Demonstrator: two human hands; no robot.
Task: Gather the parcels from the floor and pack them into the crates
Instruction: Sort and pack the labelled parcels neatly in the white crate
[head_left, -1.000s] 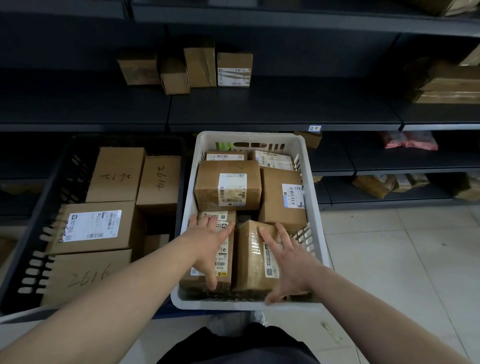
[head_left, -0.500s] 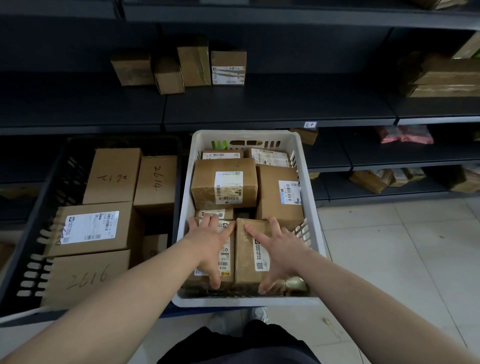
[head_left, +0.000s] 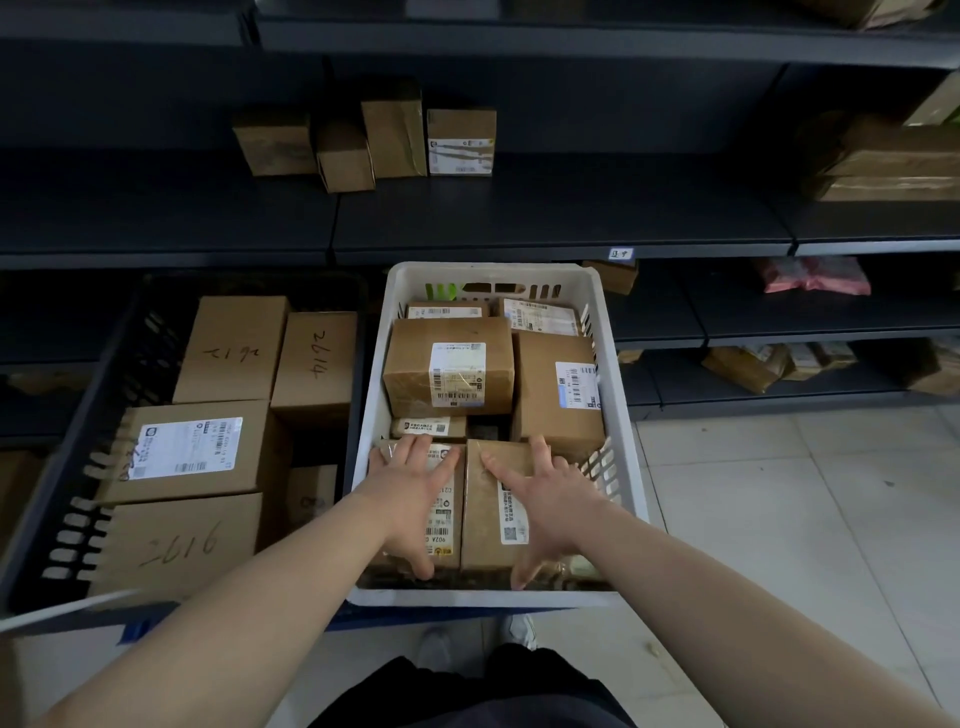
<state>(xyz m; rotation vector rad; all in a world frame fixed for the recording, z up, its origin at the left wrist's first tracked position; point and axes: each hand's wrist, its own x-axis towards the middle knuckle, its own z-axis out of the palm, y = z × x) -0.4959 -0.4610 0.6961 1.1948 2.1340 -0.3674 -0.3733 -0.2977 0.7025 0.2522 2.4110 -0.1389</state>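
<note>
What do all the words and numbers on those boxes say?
"2616": handwritten on the nearest box in the black crate.
"2614": handwritten on the far right box there.
"2617", likely, upside down: on the box beside it.
"902A": label of the parcel under the left hand.
Other shipping labels and the shelf tag: too small or blurred.

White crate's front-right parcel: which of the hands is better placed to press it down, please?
Right: the right hand lies spread on the front-right parcel; the left hand rests on the front-left parcel.
</note>
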